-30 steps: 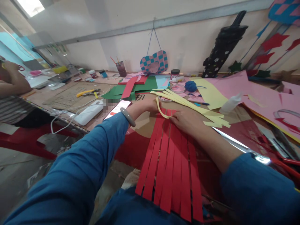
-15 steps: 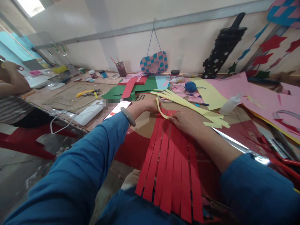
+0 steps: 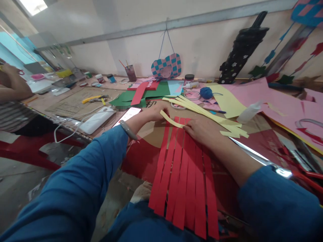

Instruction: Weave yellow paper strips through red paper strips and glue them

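Observation:
Several long red paper strips (image 3: 186,174) hang side by side from the table edge toward my lap. My right hand (image 3: 199,129) lies over their upper part, its closed fingertips pinching a yellow paper strip (image 3: 173,121). The yellow strip crosses the tops of the red strips, its left end raised and pointing at my left hand (image 3: 158,111). My left hand is curled at the upper end of the leftmost red strip (image 3: 165,143) and appears to grip it; its fingertips are partly hidden.
More yellow strips (image 3: 204,112) lie behind my hands. A white glue bottle (image 3: 249,112), pink paper (image 3: 252,90) and blue yarn (image 3: 206,93) are at the right and back. A phone (image 3: 128,115), a white power strip (image 3: 97,120) and a seated person (image 3: 12,87) are at the left.
My left hand has moved a little left. The yellow strip's left end, earlier bent up beside the fingers, now stretches left. The leftmost red strip's top has shifted left. My right hand stays put.

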Demonstrator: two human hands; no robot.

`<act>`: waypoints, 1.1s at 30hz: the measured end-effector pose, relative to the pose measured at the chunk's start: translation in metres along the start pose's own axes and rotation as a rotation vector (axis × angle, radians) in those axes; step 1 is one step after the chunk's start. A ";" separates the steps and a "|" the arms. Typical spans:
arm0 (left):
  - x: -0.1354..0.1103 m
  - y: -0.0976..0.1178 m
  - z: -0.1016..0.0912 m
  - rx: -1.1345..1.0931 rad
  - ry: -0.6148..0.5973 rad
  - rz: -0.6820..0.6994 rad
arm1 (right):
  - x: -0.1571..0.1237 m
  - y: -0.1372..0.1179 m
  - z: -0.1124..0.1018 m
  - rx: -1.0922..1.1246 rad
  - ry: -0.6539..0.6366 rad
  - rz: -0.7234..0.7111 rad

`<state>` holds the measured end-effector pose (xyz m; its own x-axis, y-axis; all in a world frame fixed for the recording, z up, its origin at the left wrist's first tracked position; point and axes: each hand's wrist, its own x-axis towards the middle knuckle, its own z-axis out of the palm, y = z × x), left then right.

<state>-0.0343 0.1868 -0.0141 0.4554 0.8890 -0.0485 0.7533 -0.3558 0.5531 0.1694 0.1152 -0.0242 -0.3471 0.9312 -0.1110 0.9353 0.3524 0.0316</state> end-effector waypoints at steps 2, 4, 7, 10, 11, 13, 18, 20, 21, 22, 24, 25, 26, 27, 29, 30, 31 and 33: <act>-0.010 -0.003 -0.004 -0.009 0.026 -0.046 | -0.001 0.000 -0.001 0.000 -0.008 -0.010; -0.021 -0.006 -0.008 -0.027 0.047 -0.100 | -0.001 0.000 -0.002 -0.003 -0.010 -0.014; -0.040 -0.013 -0.014 -0.153 0.011 -0.137 | -0.001 0.001 -0.002 -0.008 -0.003 -0.016; -0.059 -0.018 -0.021 -0.248 0.035 -0.110 | 0.000 0.001 0.000 -0.010 0.006 -0.019; -0.065 -0.017 -0.023 -0.263 0.071 -0.094 | 0.000 0.001 0.000 -0.010 0.008 -0.021; -0.076 -0.010 -0.028 -0.306 0.152 -0.050 | 0.000 0.002 0.001 -0.012 0.012 -0.023; -0.075 0.018 -0.026 -0.355 0.162 0.025 | 0.000 0.002 0.002 -0.016 0.017 -0.029; -0.059 0.021 -0.018 -0.334 0.140 0.030 | 0.000 0.002 0.002 -0.018 0.017 -0.020; -0.049 0.021 -0.013 -0.310 0.111 0.023 | 0.001 0.002 0.002 -0.020 0.019 -0.017; -0.040 0.019 -0.008 -0.283 0.106 0.013 | 0.001 0.002 0.003 -0.022 0.020 -0.017; -0.023 0.013 0.001 -0.203 0.101 -0.013 | 0.002 0.002 0.003 -0.027 0.020 -0.023; -0.016 0.010 0.005 -0.156 0.116 -0.016 | 0.002 0.002 0.004 -0.029 0.020 -0.028; -0.011 0.008 0.009 -0.107 0.117 -0.024 | 0.002 0.002 0.004 -0.032 0.021 -0.030; -0.008 0.005 0.012 -0.066 0.113 -0.040 | 0.002 0.002 0.004 -0.033 0.021 -0.030; -0.005 0.002 0.017 -0.004 0.093 -0.069 | 0.001 0.002 0.004 -0.036 0.024 -0.026; -0.004 0.000 0.020 0.024 0.090 -0.072 | 0.001 0.002 0.004 -0.037 0.026 -0.023; -0.004 -0.001 0.022 0.051 0.096 -0.062 | 0.001 0.002 0.003 -0.037 0.028 -0.021; -0.002 -0.005 0.025 0.102 0.130 -0.020 | 0.000 0.002 0.003 -0.035 0.029 -0.023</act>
<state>-0.0271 0.1797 -0.0379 0.3797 0.9235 0.0534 0.8087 -0.3594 0.4656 0.1715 0.1156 -0.0272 -0.3708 0.9250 -0.0828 0.9243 0.3762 0.0646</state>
